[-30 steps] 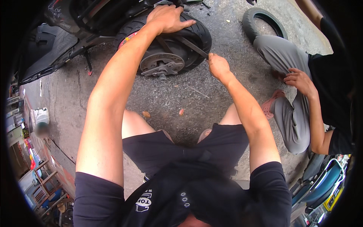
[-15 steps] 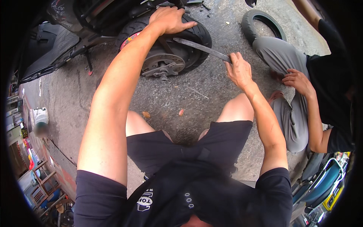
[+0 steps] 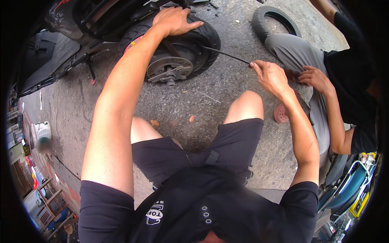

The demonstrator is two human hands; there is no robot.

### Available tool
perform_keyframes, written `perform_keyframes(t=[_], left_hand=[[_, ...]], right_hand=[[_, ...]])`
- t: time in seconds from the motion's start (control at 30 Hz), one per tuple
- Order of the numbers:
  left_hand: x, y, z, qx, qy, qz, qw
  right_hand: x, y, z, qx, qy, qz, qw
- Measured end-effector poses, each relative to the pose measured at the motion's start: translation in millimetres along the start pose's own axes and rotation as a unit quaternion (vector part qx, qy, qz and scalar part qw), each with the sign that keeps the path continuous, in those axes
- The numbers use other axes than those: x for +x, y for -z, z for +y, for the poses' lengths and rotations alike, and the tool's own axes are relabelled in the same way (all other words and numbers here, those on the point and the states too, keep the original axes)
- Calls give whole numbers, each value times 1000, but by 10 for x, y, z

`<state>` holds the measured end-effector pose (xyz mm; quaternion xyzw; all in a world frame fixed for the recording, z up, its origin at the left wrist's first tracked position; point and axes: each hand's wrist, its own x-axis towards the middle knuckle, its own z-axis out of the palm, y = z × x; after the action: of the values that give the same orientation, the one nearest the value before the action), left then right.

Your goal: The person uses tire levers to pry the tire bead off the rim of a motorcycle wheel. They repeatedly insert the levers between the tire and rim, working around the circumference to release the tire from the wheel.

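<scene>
The motorcycle's wheel, with its black tyre (image 3: pixel 212 58) and brake disc (image 3: pixel 169 69), stands ahead of me. My left hand (image 3: pixel 172 21) lies over the top of the tyre, thumb stretched out to the right; its fingertips are partly hidden against the bike. In my right hand (image 3: pixel 270 76), off to the right of the wheel, is a long flat metal tyre lever (image 3: pixel 229 55), turned nearly edge-on. The lever's far tip meets the wheel at the tyre's inner edge; how deep it sits there I cannot tell.
A loose tyre (image 3: pixel 259 25) lies on the ground at the far right. Close on my right squats a person in grey trousers (image 3: pixel 293 52), one hand (image 3: pixel 318 81) near the knee. The bike's dark body (image 3: pixel 101 20) fills the upper left. A white bucket (image 3: pixel 41 131) stands at left.
My right hand has moved right and slightly down. The tyre lever has turned from its broad face to its edge, and its tip has shifted right along the wheel. My left hand stays on the tyre.
</scene>
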<state>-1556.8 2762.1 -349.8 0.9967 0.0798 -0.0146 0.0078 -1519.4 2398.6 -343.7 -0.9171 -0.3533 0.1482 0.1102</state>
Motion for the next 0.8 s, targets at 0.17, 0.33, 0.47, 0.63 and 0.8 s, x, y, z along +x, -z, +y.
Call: perform_keyframes(t=[0.17, 0.33, 0.47, 0.63, 0.8], left_hand=[[-9, -37, -35, 0, -10, 11, 1000], [-6, -10, -31, 4, 1, -6, 1000], [-23, -19, -41, 4, -8, 12, 1000], [15, -36, -76, -2, -15, 12, 1000], [-50, 314, 142, -50, -23, -13, 998]], right_hand=[[105, 62, 25, -6, 26, 17, 1000], [219, 153, 22, -41, 37, 15, 998], [448, 190, 48, -59, 78, 10, 995], [940, 344, 212, -132, 156, 2, 979], [1206, 502, 298, -170, 194, -37, 966]])
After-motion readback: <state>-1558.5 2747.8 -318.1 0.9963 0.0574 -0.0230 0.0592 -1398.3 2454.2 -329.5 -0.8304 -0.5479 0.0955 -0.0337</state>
